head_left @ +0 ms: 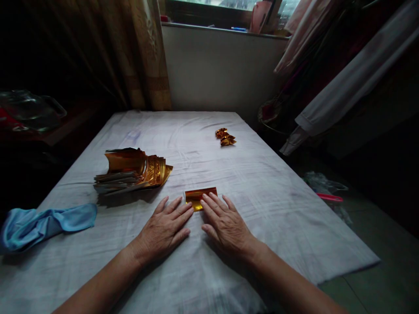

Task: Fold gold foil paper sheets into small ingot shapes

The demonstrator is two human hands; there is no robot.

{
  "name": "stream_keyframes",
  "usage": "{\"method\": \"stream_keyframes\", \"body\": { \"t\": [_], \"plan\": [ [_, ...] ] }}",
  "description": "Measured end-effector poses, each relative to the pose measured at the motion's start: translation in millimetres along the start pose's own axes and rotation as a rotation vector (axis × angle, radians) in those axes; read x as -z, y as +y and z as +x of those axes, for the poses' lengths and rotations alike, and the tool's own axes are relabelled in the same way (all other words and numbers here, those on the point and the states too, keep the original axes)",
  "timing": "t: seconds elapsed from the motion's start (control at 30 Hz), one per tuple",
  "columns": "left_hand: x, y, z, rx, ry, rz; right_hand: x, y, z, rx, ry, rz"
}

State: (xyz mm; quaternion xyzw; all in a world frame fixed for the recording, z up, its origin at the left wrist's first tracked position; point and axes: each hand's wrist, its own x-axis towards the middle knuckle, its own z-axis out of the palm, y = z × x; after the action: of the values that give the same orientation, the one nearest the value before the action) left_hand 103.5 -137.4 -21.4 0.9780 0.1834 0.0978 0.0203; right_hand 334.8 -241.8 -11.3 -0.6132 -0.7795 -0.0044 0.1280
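Note:
A piece of shiny gold foil paper [200, 193], which looks folded or rolled into a narrow strip, lies on the cloth-covered table [193, 152] in front of me. My left hand [166, 226] rests flat with fingers spread, its fingertips at the strip's near left edge. My right hand [225, 222] lies over the strip's right part, fingers stretched out and hiding that end. To the left stands a fanned stack of gold foil sheets [131, 172], bent upward. Farther back on the right are a few small folded gold foil pieces [227, 138].
A blue cloth [49, 224] lies at the table's left edge. A glass jug [32, 109] stands on a dark surface beyond it. Clothes [340, 96] hang on the right. A clear plastic bag [327, 187] and a pink-handled object [330, 197] are past the right edge.

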Motion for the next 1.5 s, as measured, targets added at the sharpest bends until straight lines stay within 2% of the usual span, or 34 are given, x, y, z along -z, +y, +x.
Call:
{"method": "stream_keyframes", "body": {
  "t": [0.13, 0.27, 0.47, 0.6, 0.77, 0.97, 1.07, 1.13, 1.27, 1.37, 1.5],
  "plan": [
    [1.3, 0, -1, 0.015, -0.002, -0.01, -1, 8, 24, -0.017, -0.135, 0.093],
    [5.8, 2, 2, 0.032, 0.012, -0.065, -2, 20, 32, -0.038, -0.211, 0.106],
    [3.0, 6, 32, 0.17, 0.083, -0.116, -3, 21, 30, -0.035, -0.222, 0.098],
    [-6.4, 9, 47, 0.278, -0.019, -0.049, -4, 21, 30, -0.02, -0.219, 0.077],
    [-6.1, 8, 44, 0.312, -0.146, -0.022, -1, 31, 21, -0.024, -0.243, 0.042],
    [-5.9, 9, 42, 0.338, -0.135, -0.006, 6, 50, 2, -0.12, -0.253, -0.039],
    [-6.7, 10, 43, 0.341, -0.142, 0.004, 5, 40, 0, -0.107, -0.178, -0.043],
    [-7.2, 10, 43, 0.344, -0.145, 0.011, 3, 27, 2, -0.032, -0.147, 0.003],
    [-8.7, 9, 42, 0.316, -0.107, 0.002, 2, 8, 5, 0.095, -0.242, 0.153],
    [-9.1, 7, 41, 0.3, -0.08, -0.02, 5, 12, 2, 0.071, -0.283, 0.181],
    [-8.4, 7, 40, 0.319, -0.091, -0.026, 11, 28, -9, 0.006, -0.276, 0.124]
  ]
}}
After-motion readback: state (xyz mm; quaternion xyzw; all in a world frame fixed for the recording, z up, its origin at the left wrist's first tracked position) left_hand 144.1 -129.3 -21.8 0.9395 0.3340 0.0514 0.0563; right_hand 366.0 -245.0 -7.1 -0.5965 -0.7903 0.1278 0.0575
